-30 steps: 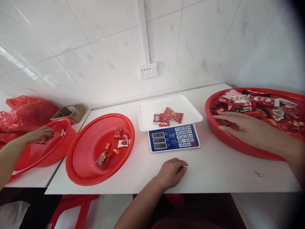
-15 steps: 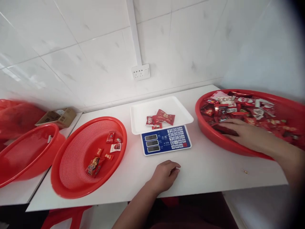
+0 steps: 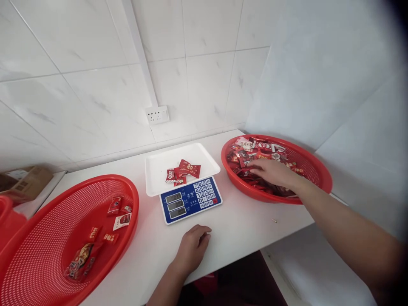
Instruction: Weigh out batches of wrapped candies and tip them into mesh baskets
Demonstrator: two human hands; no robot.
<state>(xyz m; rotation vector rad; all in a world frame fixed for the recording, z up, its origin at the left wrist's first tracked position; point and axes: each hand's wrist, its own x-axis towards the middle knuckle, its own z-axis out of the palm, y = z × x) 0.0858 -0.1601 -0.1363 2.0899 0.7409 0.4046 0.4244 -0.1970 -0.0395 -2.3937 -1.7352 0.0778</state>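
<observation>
My right hand [image 3: 272,172] reaches into the red basket [image 3: 325,178] on the right, its fingers stretched out and touching the heap of wrapped sweets [image 3: 255,182]. No packet shows clearly gripped there; the undersides of the fingers are hidden. My left hand [image 3: 193,248] rests on the table in front of the digital scale [image 3: 191,199], loosely curled, thumb a little apart from the fingers, with nothing in it. Several red packets [image 3: 183,171] lie overlapping on the scale's white tray [image 3: 159,168].
Another red perforated basket [image 3: 41,238] stands at the left with several packets [image 3: 84,255] scattered inside. A cardboard box [image 3: 32,182] and part of a further red basket [image 3: 4,216] are at the left edge. A tiny scrap [image 3: 274,220] lies on the white table [image 3: 236,229]. Tiled walls border the table.
The view has swung to the right, so everything sits further left. My right hand stays in the right basket, its fingers slightly shifted over the sweets. My left hand keeps its place.
</observation>
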